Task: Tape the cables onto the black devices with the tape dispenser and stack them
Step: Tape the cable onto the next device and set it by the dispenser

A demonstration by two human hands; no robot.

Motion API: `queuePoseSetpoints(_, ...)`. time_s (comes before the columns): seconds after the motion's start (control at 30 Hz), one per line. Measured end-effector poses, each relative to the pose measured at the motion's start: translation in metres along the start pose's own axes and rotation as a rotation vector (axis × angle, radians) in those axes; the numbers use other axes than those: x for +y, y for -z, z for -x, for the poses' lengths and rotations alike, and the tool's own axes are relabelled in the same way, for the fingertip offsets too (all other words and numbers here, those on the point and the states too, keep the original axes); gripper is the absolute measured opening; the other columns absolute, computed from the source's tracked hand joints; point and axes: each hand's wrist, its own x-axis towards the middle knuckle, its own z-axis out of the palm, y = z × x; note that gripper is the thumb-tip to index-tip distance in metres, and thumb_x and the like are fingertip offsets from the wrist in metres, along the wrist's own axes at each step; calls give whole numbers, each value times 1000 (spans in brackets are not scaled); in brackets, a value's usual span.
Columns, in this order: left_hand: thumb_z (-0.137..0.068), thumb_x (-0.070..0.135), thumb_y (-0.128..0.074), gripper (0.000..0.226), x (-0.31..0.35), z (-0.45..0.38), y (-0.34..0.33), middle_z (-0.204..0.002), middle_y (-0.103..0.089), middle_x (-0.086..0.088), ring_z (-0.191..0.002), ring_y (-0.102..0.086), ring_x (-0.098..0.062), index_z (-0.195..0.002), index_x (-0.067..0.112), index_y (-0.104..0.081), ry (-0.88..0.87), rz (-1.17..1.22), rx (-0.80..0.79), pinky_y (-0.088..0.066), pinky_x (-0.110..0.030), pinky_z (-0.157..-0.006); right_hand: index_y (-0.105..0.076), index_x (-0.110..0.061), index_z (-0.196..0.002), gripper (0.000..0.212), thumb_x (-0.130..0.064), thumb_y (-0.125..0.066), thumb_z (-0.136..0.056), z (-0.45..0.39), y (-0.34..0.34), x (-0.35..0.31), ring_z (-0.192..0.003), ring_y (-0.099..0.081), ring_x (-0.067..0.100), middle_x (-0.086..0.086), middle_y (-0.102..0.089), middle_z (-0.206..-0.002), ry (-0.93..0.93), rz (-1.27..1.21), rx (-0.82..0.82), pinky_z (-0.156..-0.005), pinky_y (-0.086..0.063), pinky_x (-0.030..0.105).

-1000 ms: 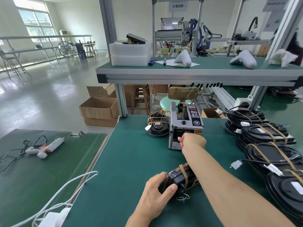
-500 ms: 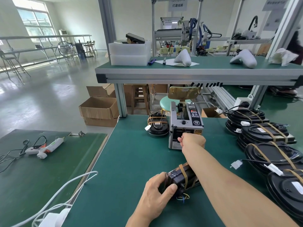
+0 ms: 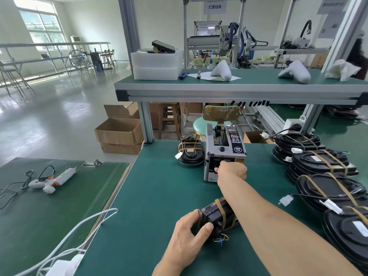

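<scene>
Black device point(image 3: 216, 216), a small boxy one with tan tape bands across it, lies on the green bench point(image 3: 159, 196) near the front edge, with thin coloured wires sticking out at its near end. The left hand point(image 3: 189, 234) grips it, thumb on top and fingers curled round its left end. The right forearm crosses just over it, reaching to the grey tape dispenser point(image 3: 224, 154) that stands upright further back in the middle of the bench. The right hand point(image 3: 232, 171) is at the dispenser's front slot with its fingers curled; from where I stand I cannot tell whether they pinch a strip of tape.

Just left of the dispenser sits a taped round device point(image 3: 190, 154) with a white connector on its cable. Along the right side of the bench are the stacked taped devices point(image 3: 322, 170), several piles running from back to front, each crossed by tan tape.

On the lower bench to the left lies a white glue gun point(image 3: 52, 179) with its black cord.
</scene>
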Motion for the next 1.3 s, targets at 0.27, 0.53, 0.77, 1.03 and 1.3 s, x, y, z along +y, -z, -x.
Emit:
queuePoseSetpoints(0.27,-101,62,-60,53,1,0,0,-108,-75,-10,-100,-69,-32,-119,14,-71,7,-1,8,-54,-56,-91,-64,-6,-94,19,-15,-79,-87,-5,-9,5,-69,-75,30,9,-69,-76,32,13,73,-73,-64,47)
queuePoseSetpoints(0.53,-101,61,-60,53,3,0,1,-107,-74,-11,-98,-68,-33,-118,12,-71,-7,-19,8,-54,-56,-90,-60,-5,-100,25,-19,-78,-89,-2,-5,4,-71,-75,29,6,-66,-72,47,24,35,-76,-64,46)
queuePoseSetpoints(0.77,-99,54,-61,54,4,1,1,-106,-73,-14,-99,-67,-33,-115,3,-69,-13,-23,4,-53,-55,-91,-57,-7,-103,26,-20,-76,-91,-1,-3,4,-68,-75,26,5,-65,-71,34,44,7,-74,-65,45)
queuePoseSetpoints(1.03,-96,64,-60,68,2,1,1,-99,-69,-20,-91,-63,-34,-109,-2,-67,-43,-27,-8,-50,-57,-85,-59,-5,-107,25,-14,-76,-92,8,14,2,-34,-61,8,10,-73,-78,-40,-16,-123,-33,-40,17)
queuePoseSetpoints(1.3,-96,71,-58,48,-2,1,-1,-95,-69,9,-90,-62,-24,-110,26,-71,-99,-89,-29,-52,-48,-86,-67,-3,-101,10,-5,-65,-91,16,40,4,-47,-64,10,8,-71,-67,-156,8,-421,-43,-48,20)
